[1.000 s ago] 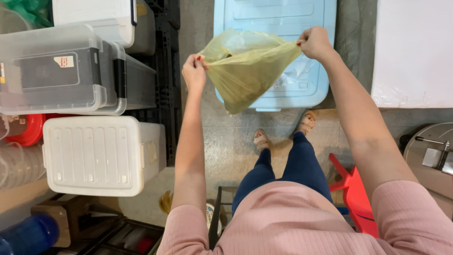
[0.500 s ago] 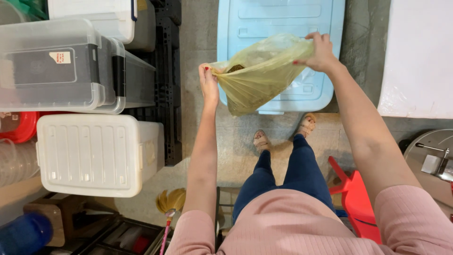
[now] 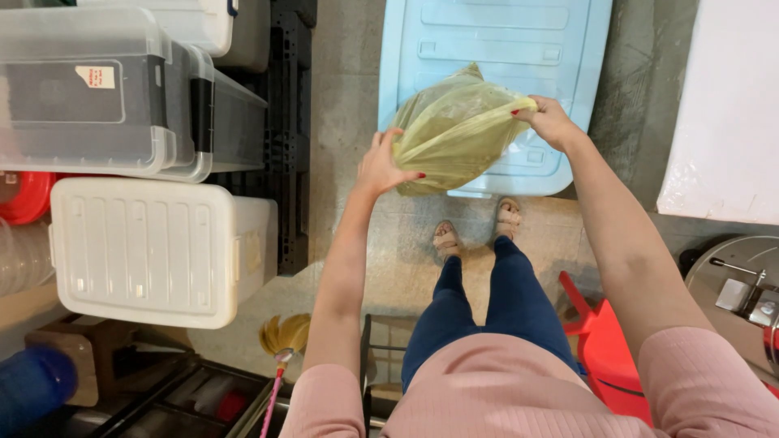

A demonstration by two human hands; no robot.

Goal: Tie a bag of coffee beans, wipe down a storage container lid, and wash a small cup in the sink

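Note:
A thin yellow-green plastic bag (image 3: 454, 130) hangs in the air in front of me, puffed with air. My right hand (image 3: 550, 122) pinches its upper right edge. My left hand (image 3: 381, 166) rests against the bag's lower left side with the fingers spread over it. Below the bag I see my own legs in blue trousers and my sandalled feet (image 3: 479, 231) on the concrete floor.
A light blue plastic lid (image 3: 487, 40) lies on the floor behind the bag. Clear storage boxes (image 3: 105, 97) and a white lidded bin (image 3: 154, 247) are stacked at left. A red stool (image 3: 608, 349), a metal pot (image 3: 742, 284) and a white slab (image 3: 730, 105) stand at right.
The bag, held stretched wide by its two top corners, has swung rightward and bunched up. My left hand dropped from the corner to the bag's lower side; both hands came closer together.

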